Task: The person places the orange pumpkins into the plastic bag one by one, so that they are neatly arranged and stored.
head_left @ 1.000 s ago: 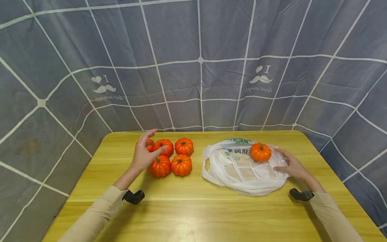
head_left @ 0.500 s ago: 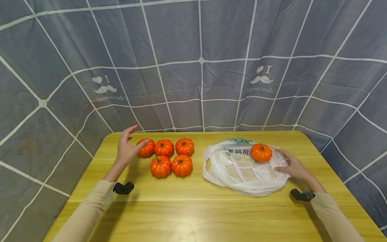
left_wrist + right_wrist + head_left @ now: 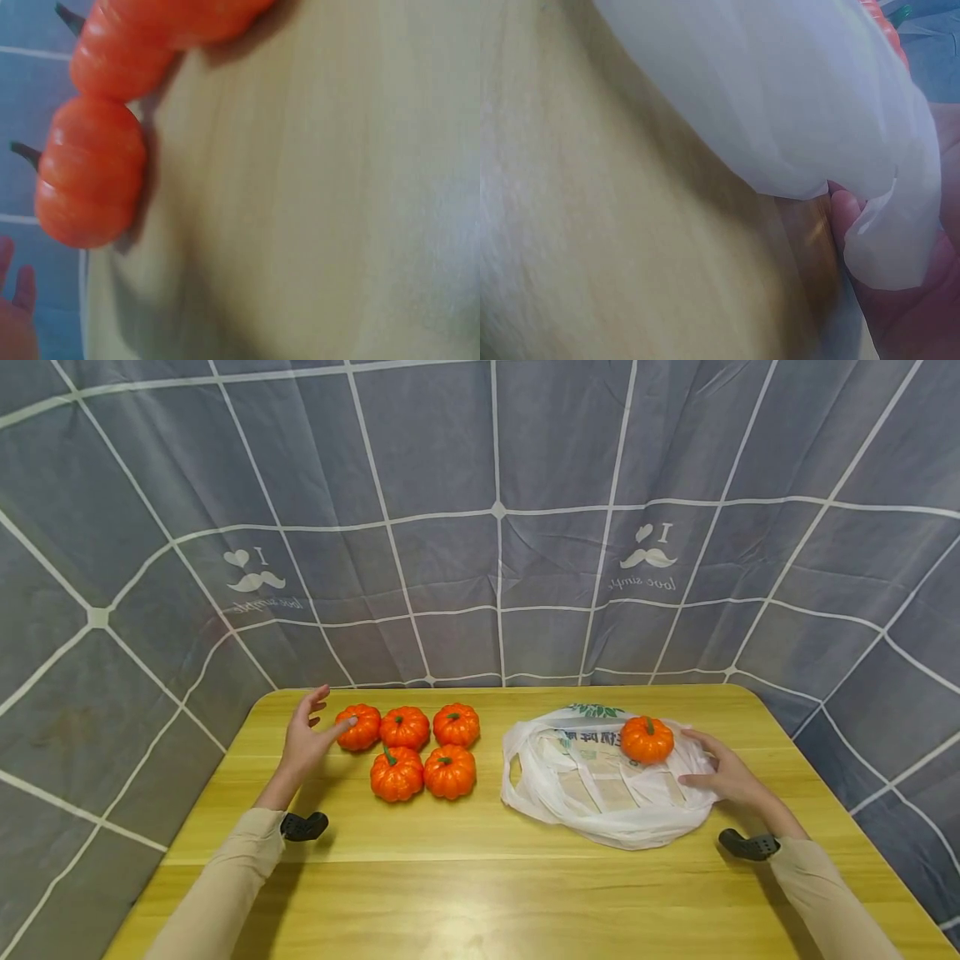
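My left hand (image 3: 303, 743) is beside the leftmost small orange pumpkin (image 3: 360, 727) in the head view, fingers spread and holding nothing. In the left wrist view, this end pumpkin (image 3: 90, 176) stands apart from the fingers (image 3: 22, 292). Several green-stemmed pumpkins sit close together in two rows on the table. At the right, my right hand (image 3: 731, 772) grips the edge of a white plastic bag (image 3: 652, 831). The right wrist view shows the bag (image 3: 780, 97) folded over the thumb and palm; part of the hand is hidden. Another pumpkin (image 3: 647, 740) lies at the bag.
The wooden table (image 3: 465, 893) has its far edge against a grey curtain (image 3: 442, 560) with white lines. Black wrist cameras sit on both wrists, the left camera (image 3: 305, 827) and the right camera (image 3: 747, 844).
My left hand has moved left, from over the pumpkins to beside the leftmost one, then slightly lower. The right hand, the bag and the pumpkins stay where they were.
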Motion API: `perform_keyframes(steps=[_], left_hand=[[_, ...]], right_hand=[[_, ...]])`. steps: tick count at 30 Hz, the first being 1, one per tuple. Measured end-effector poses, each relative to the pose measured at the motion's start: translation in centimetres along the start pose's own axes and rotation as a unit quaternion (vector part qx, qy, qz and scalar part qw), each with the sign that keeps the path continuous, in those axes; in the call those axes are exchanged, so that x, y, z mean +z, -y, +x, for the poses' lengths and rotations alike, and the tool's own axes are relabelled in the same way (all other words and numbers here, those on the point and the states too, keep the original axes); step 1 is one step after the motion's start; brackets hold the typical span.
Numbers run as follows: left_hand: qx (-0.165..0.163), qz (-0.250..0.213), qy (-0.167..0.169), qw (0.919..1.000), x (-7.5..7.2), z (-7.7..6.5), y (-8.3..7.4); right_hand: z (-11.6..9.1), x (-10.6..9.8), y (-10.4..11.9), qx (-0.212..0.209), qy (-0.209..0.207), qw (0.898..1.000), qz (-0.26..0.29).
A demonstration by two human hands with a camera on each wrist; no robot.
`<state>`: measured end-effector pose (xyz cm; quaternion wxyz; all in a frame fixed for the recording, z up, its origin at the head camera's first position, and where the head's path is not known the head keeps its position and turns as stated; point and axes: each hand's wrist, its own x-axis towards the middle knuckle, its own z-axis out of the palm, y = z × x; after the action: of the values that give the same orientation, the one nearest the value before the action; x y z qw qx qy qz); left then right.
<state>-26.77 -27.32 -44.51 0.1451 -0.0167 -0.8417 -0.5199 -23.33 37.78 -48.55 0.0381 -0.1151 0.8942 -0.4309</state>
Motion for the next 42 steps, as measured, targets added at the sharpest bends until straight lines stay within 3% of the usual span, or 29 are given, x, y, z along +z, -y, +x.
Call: perform_keyframes(steps=[6,15,29,42], left_hand=[[-0.022,0.006,0.045,0.9987,0.2,0.1,1.5],[-0.054,-0.001,0.055,0.9971,1.2,0.4,3.2],[-0.098,0.000,0.080,0.9919,1.5,0.4,3.9],[-0.108,-0.018,0.086,0.9903,1.6,0.4,4.4]], right_hand=[[0.0,0.1,0.0,-0.001,-0.003,1.000,0.001],[0.1,0.1,-0.1,0.006,0.000,1.000,-0.013],[0.3,0.0,-0.1,0.008,0.001,1.000,-0.024],[0.2,0.0,0.1,0.015,-0.003,0.999,-0.046]])
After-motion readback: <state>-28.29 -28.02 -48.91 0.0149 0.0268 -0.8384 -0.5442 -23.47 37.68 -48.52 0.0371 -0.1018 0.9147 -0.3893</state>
